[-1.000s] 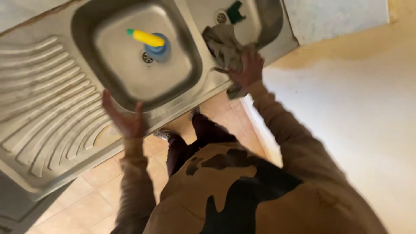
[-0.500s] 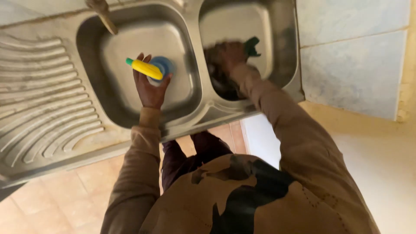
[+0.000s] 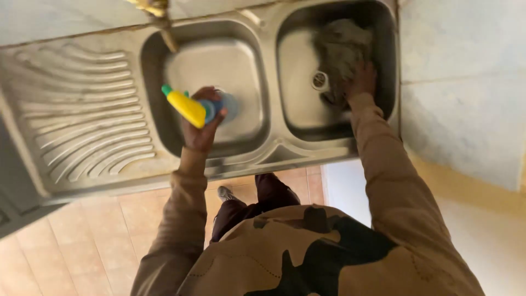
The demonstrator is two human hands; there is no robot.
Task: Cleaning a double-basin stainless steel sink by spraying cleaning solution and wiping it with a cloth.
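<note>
left hand [image 3: 200, 129] grips a yellow-handled dish brush [image 3: 193, 107] over the left basin of the steel double sink [image 3: 274, 151]; right hand [image 3: 360, 82] presses fingers-down on a grey cloth [image 3: 339, 49] in the right basin, beside the drain [image 3: 319, 81].

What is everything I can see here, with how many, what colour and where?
Double sink: one, steel, two basins with a ribbed drainboard at the left.
Tap: one, brass-coloured, above the left basin.
Bottle: one, yellow with a green tip and blue base, held over the left basin.
Cloth: one, grey, in the right basin.
Floor tiles: orange-tan, below the sink.
Wall: pale, at the right.
Left hand: grips the bottle.
Right hand: presses on the cloth.
</note>
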